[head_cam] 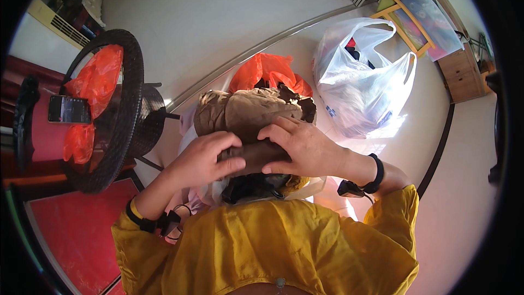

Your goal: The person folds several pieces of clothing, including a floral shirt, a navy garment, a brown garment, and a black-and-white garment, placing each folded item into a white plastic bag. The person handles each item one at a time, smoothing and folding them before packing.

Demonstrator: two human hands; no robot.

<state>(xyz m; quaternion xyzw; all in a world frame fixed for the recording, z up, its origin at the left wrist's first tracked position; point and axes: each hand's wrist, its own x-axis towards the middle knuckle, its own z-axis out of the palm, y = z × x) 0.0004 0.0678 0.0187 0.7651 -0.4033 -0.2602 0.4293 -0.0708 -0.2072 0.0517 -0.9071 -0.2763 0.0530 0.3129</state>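
Brown fabric [264, 116], bunched and folded, lies in front of me. My left hand [211, 157] rests at the near left part of it, thumb and fingers curved around a darker brown fold [262, 155]. On the right side of the same fold is my right hand [303, 145], its fingers bent over the cloth and its thumb along the near edge. Both hands are on the fabric; whether they pinch it is hard to tell. Black material [254, 188] shows between the fold and my yellow top. An orange plastic bag [266, 71] stands just beyond the brown fabric.
A filled white plastic bag [360, 86] stands on the floor to the right. At left is a dark woven chair [137, 102] with orange plastic and a phone [69, 109] near it. A metal floor track [262, 51] runs beyond. A wooden cabinet [460, 76] stands at the far right.
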